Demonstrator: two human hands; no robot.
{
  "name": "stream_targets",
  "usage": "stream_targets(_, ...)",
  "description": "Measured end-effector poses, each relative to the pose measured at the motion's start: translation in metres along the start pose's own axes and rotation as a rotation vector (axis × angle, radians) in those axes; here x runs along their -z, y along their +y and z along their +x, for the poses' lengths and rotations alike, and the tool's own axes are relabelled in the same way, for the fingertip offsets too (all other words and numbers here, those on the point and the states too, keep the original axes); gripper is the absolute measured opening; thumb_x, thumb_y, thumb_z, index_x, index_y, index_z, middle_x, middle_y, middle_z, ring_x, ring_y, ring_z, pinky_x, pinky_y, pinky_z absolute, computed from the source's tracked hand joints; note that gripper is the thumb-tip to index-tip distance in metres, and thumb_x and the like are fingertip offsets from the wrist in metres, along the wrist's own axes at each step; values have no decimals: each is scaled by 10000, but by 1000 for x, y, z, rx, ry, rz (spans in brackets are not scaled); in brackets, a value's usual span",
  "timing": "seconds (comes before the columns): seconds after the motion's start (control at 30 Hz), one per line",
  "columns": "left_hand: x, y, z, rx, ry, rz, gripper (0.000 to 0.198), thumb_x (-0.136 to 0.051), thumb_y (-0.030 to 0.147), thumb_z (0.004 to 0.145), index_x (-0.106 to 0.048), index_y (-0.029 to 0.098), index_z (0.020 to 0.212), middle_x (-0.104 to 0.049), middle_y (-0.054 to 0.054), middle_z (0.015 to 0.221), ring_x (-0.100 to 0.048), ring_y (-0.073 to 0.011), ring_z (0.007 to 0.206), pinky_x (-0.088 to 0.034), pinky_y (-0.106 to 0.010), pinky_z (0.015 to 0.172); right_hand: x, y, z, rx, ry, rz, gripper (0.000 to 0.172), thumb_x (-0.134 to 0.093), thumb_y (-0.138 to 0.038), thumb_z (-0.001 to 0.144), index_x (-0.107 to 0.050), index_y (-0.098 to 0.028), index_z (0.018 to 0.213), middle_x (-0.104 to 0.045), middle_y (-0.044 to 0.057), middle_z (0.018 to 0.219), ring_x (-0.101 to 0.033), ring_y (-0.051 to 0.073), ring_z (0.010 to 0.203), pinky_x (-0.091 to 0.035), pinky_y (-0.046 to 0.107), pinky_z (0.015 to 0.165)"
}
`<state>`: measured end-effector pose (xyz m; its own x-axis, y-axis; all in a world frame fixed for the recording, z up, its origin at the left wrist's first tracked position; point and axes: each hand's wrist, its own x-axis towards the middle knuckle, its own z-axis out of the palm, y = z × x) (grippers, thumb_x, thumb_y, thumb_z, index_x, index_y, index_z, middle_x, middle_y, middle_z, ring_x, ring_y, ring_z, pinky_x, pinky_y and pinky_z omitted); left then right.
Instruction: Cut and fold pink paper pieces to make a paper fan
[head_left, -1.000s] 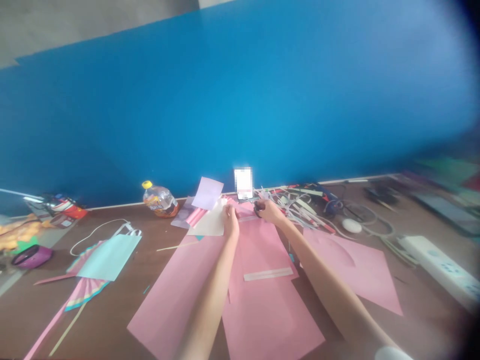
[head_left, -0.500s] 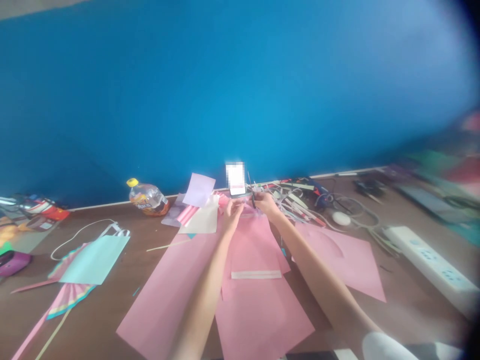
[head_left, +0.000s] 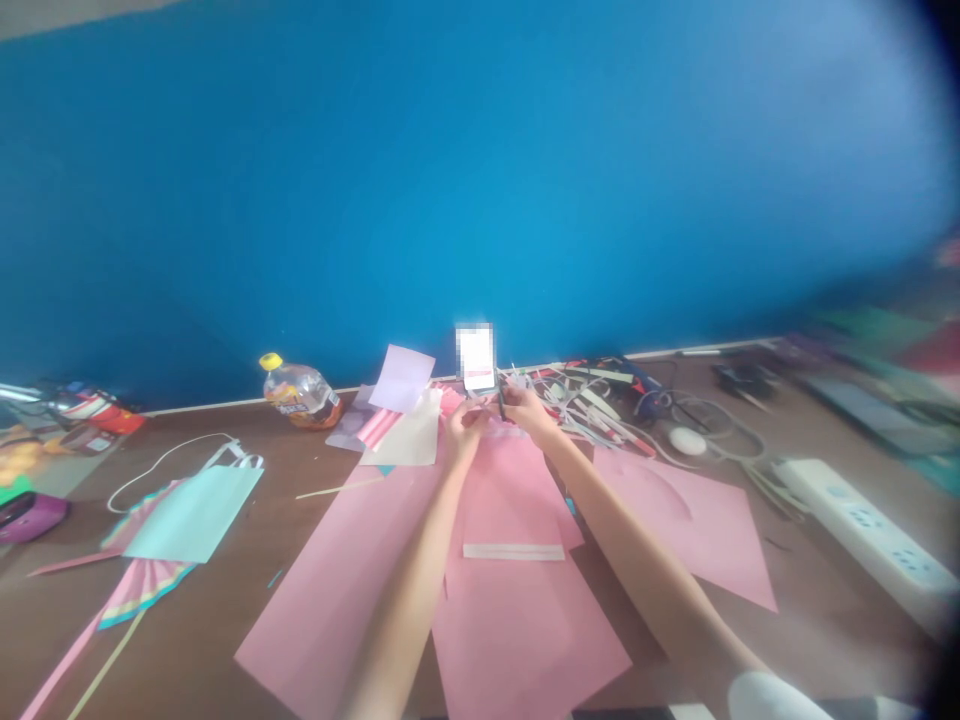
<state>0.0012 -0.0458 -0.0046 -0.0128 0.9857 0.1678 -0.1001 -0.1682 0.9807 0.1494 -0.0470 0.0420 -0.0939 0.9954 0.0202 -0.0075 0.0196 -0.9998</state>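
Observation:
My left hand (head_left: 466,423) is closed in a pinch at the far end of the pink sheets. It seems to hold a small bit of pink paper, mostly hidden by the fingers. Close on its right, my right hand (head_left: 524,408) is shut on dark-handled scissors (head_left: 502,397), whose blades point away from me. Both hands are just in front of an upright phone (head_left: 479,362) with a bright screen. Beneath my wrists lies a pink paper piece (head_left: 506,500) with a white strip along its near edge, on top of larger pink sheets (head_left: 525,630).
A drink bottle (head_left: 301,392) lies tilted by the blue wall. A mint-coloured bag (head_left: 196,512) with pleated pink paper is at left. Lilac paper (head_left: 402,378) is beside the phone. Paper strips (head_left: 592,405), cables and a white power strip (head_left: 862,520) lie on the right.
The scissor blades, visible upright beside the phone before, are lower and harder to see now. The hands remain close together in nearly the same place. The whole view has shifted slightly.

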Motion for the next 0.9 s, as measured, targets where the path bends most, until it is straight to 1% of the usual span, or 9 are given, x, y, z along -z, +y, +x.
stream_targets(0.17,4,6,-3,21,66,74,464,-723,377,699,-659,174,1111,-707,-63,794,-657,-171,745,-500,-269,691,10,5,4,15,13,-29,318,-737,-377,610,-574,-151,763,-541,-21,588,-460,99,506,-363,252,510)
stream_targets(0.3,3,11,-3,22,105,0,546,-710,343,707,-597,177,1214,-686,-46,748,-652,-156,726,-508,-267,701,22,17,8,-18,-53,-108,283,-722,-355,623,-569,-161,759,-544,-23,582,-474,108,507,-355,249,505)
stream_targets(0.33,2,13,-2,14,124,-29,555,-711,329,703,-587,176,1222,-690,-53,791,-651,-150,731,-511,-267,710,24,18,9,-19,-77,-144,269,-717,-352,626,-565,-163,745,-542,-24,582,-472,107,510,-354,247,504)
stream_targets(0.4,2,17,0,-20,160,-76,560,-713,302,693,-577,183,1223,-686,-87,988,-646,-133,753,-514,-259,715,27,20,9,-7,-140,-221,247,-701,-347,638,-561,-167,731,-542,-24,593,-469,103,521,-358,242,509)
stream_targets(0.5,3,27,2,-89,213,-94,542,-715,271,676,-585,198,1198,-565,-120,1284,-621,-102,761,-513,-235,684,31,18,9,3,-248,-338,244,-684,-361,651,-548,-171,723,-525,-31,595,-448,96,525,-344,234,501)
stream_targets(0.57,5,34,4,-114,234,-82,542,-710,255,674,-587,202,1198,-523,-127,1332,-611,-93,766,-510,-227,680,34,15,7,18,-300,-414,264,-678,-383,655,-519,-176,687,-493,-40,577,-429,93,529,-325,232,497)
stream_targets(0.63,8,40,5,-123,249,-80,562,-707,239,669,-581,202,1216,-530,-131,1313,-609,-93,778,-507,-224,690,36,12,6,49,-328,-493,290,-677,-403,653,-492,-180,651,-467,-48,565,-410,91,537,-311,233,505)
stream_targets(0.73,11,47,5,-112,249,-99,620,-705,233,668,-550,213,1268,-595,-116,1197,-600,-91,759,-494,-214,665,38,8,5,84,-339,-576,306,-667,-418,660,-477,-182,627,-444,-54,561,-385,89,547,-301,237,526)
stream_targets(0.9,12,55,4,-102,219,-116,655,-701,246,683,-513,224,1311,-648,-70,970,-590,-97,717,-474,-207,621,37,5,4,74,-362,-565,304,-676,-426,661,-497,-179,647,-466,-52,576,-386,88,546,-304,243,535)
